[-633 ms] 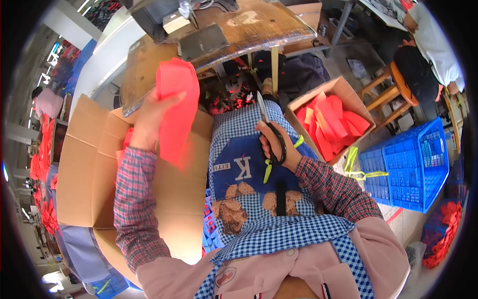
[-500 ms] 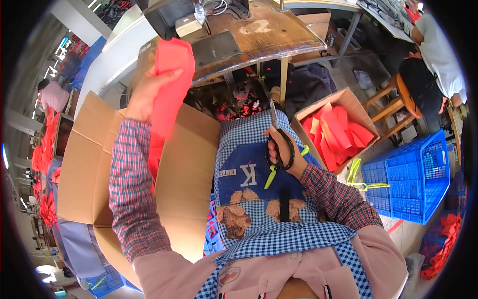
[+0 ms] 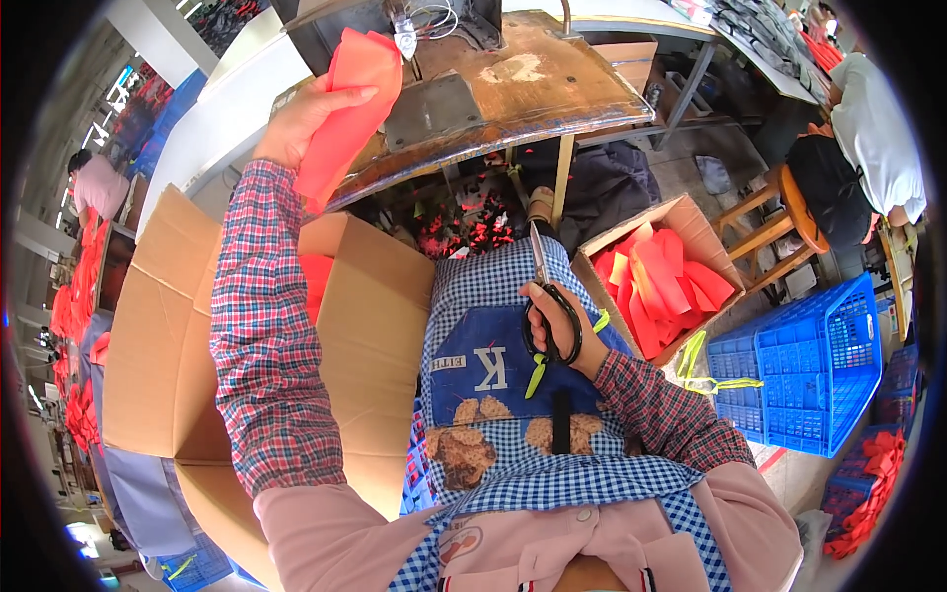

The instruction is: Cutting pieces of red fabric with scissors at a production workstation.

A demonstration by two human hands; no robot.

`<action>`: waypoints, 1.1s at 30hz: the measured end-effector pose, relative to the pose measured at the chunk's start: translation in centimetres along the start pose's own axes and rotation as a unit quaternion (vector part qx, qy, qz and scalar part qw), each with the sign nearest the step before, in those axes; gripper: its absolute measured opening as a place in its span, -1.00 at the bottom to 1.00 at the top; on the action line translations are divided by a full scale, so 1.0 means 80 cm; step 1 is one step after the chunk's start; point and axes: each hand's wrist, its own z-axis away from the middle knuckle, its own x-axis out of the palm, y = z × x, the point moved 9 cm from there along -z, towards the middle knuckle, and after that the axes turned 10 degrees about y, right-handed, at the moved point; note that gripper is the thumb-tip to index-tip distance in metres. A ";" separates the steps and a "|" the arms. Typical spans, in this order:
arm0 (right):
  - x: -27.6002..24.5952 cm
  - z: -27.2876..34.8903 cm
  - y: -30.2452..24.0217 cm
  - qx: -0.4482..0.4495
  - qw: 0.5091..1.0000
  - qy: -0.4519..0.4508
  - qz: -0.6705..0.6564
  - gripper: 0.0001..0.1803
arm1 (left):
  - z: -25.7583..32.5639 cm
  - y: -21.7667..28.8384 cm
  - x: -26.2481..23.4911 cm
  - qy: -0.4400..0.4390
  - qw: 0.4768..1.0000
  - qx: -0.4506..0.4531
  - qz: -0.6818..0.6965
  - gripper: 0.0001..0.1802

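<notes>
My left hand [image 3: 301, 123] grips a bundle of red fabric pieces [image 3: 353, 94], raised above the large open cardboard box [image 3: 375, 335] on my left. Its thumb lies across the fabric near the upper end. More red fabric [image 3: 316, 281] shows inside that box, partly hidden by my sleeve. Over my lap, my right hand [image 3: 557, 326] is closed round a pair of black-handled scissors [image 3: 539, 259], blades pointing away from me. A yellow-green strip [image 3: 536, 377] hangs at the scissor handles. Beneath them is my blue checked apron [image 3: 493, 261].
A worn wooden worktable [image 3: 552, 84] stands ahead. To the right are a smaller cardboard box [image 3: 681, 340] of red pieces, a blue plastic crate [image 3: 799, 370] and a wooden stool [image 3: 804, 212] by another person [image 3: 878, 128]. Scraps [image 3: 473, 222] lie under the table.
My left hand has risen and moved slightly farther away, carrying the red fabric bundle up toward the tabletop. My right hand with the scissors has stayed almost in place.
</notes>
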 end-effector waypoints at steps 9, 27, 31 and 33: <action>0.004 -0.001 0.001 -0.015 0.999 -0.012 0.029 -0.63 | 0.005 0.004 -0.002 -0.019 1.000 -0.017 -0.012 -0.46; 0.002 -0.005 0.003 -0.020 1.000 -0.017 0.018 -0.69 | 0.011 0.013 0.000 -0.012 0.997 -0.042 -0.065 -0.45; 0.008 -0.003 -0.001 -0.035 0.999 -0.027 0.011 -0.70 | 0.032 0.010 0.001 -0.002 0.996 -0.051 -0.067 -0.43; 0.007 -0.002 -0.003 -0.054 0.998 -0.013 0.009 -0.74 | 0.068 0.005 0.024 -0.043 0.996 -0.074 -0.011 -0.41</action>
